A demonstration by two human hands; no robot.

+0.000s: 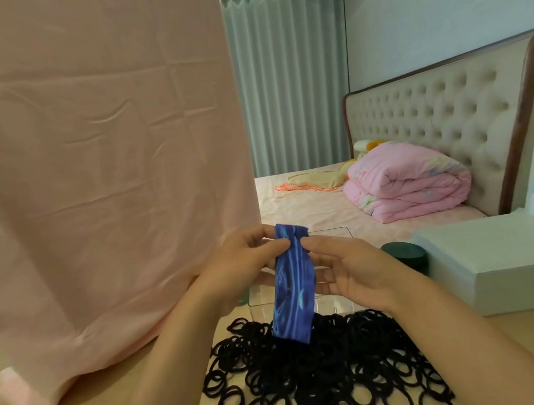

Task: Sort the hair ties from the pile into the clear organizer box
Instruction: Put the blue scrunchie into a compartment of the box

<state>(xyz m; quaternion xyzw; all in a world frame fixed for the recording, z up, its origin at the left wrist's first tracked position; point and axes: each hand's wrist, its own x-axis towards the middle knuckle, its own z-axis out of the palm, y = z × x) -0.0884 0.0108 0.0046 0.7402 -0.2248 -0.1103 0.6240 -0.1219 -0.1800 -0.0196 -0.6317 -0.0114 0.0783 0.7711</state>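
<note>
A blue fabric hair band (293,286) hangs upright above the table, its lower end just over a big pile of black hair ties (328,372). My left hand (243,265) pinches the band near its top from the left. My right hand (349,266) pinches the same spot from the right, with its palm turned towards me. Behind the band and hands lies the clear organizer box (347,303), mostly hidden by them.
A large pink cloth (99,171) drapes over something tall at the left. A white box with a metal latch (505,265) stands at the right, with a dark green round tin (404,253) beside it. A bed with a folded pink quilt (406,183) lies behind.
</note>
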